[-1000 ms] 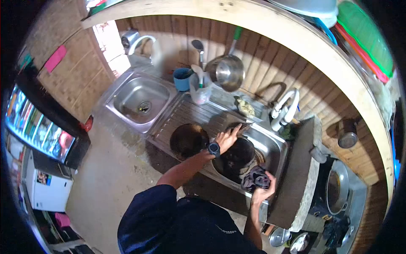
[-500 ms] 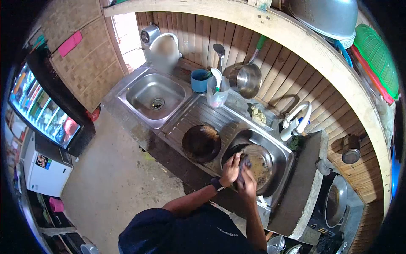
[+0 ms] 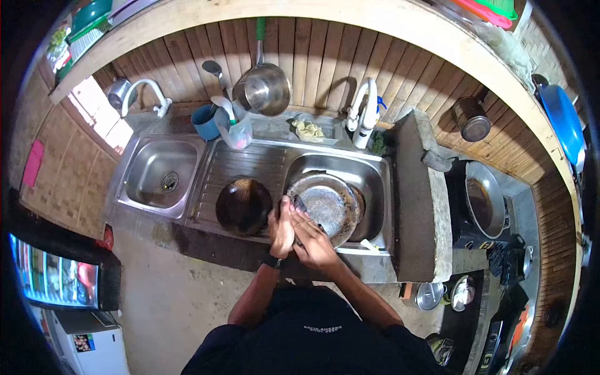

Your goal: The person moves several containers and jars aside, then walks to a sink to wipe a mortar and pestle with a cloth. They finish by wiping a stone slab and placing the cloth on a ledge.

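My left hand (image 3: 283, 232) and my right hand (image 3: 314, 244) are pressed together at the near left edge of the right sink basin. Between them is a dark wad (image 3: 300, 204), mostly hidden, with only a bit showing by the fingertips; its kind I cannot make out. The right fingers lie long against the left hand. Just beyond sits a round metal pan (image 3: 328, 203) inside the basin, its inside stained with brown and black marks. To the left, a dark, blackened wok (image 3: 244, 206) rests on the ridged drainboard.
A white faucet (image 3: 364, 115) stands behind the right basin (image 3: 375, 194). A blue cup (image 3: 204, 122) and a clear utensil container (image 3: 235, 131) stand behind the drainboard. A concrete wall (image 3: 425, 206) borders the sink on the right, with a large pan (image 3: 485, 200) beyond.
The view has turned right, and the sink now lies straighter ahead. My hands have come closer together, the palms pressing on the dark wad. The pan's inside looks less covered with brown liquid.
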Motion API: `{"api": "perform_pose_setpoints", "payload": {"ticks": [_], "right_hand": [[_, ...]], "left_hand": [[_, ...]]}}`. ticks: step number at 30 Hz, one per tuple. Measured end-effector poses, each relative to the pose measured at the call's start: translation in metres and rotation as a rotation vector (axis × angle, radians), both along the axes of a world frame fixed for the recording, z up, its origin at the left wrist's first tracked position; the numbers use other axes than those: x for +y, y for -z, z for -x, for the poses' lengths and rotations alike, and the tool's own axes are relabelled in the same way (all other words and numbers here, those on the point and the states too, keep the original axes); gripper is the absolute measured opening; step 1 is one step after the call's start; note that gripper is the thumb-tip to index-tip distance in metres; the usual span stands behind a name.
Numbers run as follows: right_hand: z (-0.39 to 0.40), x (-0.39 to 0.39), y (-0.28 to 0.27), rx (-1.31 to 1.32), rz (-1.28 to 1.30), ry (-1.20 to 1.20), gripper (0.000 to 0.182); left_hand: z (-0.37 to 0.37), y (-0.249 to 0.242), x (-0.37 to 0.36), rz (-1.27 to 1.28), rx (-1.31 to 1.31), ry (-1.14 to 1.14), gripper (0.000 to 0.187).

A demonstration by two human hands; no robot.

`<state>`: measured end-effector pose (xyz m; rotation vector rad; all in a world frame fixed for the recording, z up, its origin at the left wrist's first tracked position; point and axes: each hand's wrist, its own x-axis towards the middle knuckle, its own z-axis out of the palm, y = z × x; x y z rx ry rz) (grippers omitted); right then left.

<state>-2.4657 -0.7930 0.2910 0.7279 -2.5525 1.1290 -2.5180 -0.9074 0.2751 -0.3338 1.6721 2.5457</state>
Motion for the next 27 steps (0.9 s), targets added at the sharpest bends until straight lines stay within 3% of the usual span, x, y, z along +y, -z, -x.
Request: {"api": "perform_pose_setpoints", "payload": {"ticks": [1,5,6,8,9,11,13,14,17,19,20,21,23,24,27], "right_hand": [[-0.007,0.002,0.002,0.01,-0.008,-0.018,0.064],[-0.022,0.037,0.022,0.259,-0.092,-0.165,0.048],[-0.022,0.054,0.043,0.387,-0.084,-0.079,0.044],[-0.029,0.073,0.033,0.22,-0.274,0.213,0.017],[-0.017,0.071,0.004,0.271,-0.11,0.311,0.03],[0.004,0.065,-0.019,0.26,-0.15,0.44,0.057],[0.025,0.041,-0.023,0.188,-0.054,0.436,0.078],[0.031,0.029,-0.021,0.135,-0.088,0.322,0.087],[0.024,-0.01,-0.017,0.063,0.084,0.012,0.081],[0.031,-0.002,-0.022,0.085,-0.082,-0.034,0.08],[0.032,0.001,-0.024,0.083,-0.165,-0.06,0.079],[0.039,0.002,-0.023,0.167,-0.238,0.016,0.069],[0.06,0.016,-0.024,0.251,-0.269,0.21,0.059],[0.067,0.027,-0.026,0.16,-0.316,0.31,0.052],[0.06,0.045,-0.019,-0.019,-0.167,0.559,0.052]], "left_hand": [[0.002,0.014,-0.001,-0.006,0.134,-0.053,0.037],[-0.002,-0.001,-0.014,0.23,0.209,-0.069,0.036],[-0.001,-0.005,-0.018,0.269,0.225,-0.059,0.036],[0.001,-0.008,-0.021,0.288,0.236,-0.032,0.039],[0.0,-0.009,-0.021,0.297,0.241,-0.015,0.041],[-0.004,-0.009,-0.016,0.41,0.232,0.01,0.048],[-0.004,-0.012,-0.006,0.458,0.26,0.007,0.052],[-0.003,-0.016,-0.009,0.609,0.146,0.125,0.06],[0.0,-0.013,-0.008,0.446,0.081,0.034,0.067],[0.0,-0.004,-0.002,0.424,0.22,-0.113,0.068],[-0.001,0.001,-0.009,0.502,0.18,-0.009,0.065],[-0.002,-0.003,-0.018,0.581,0.137,0.094,0.062],[0.0,0.003,-0.02,0.721,0.304,0.114,0.051],[-0.005,-0.015,-0.015,0.597,0.336,0.088,0.041],[-0.003,-0.023,-0.015,0.547,0.393,-0.036,0.036]]}}
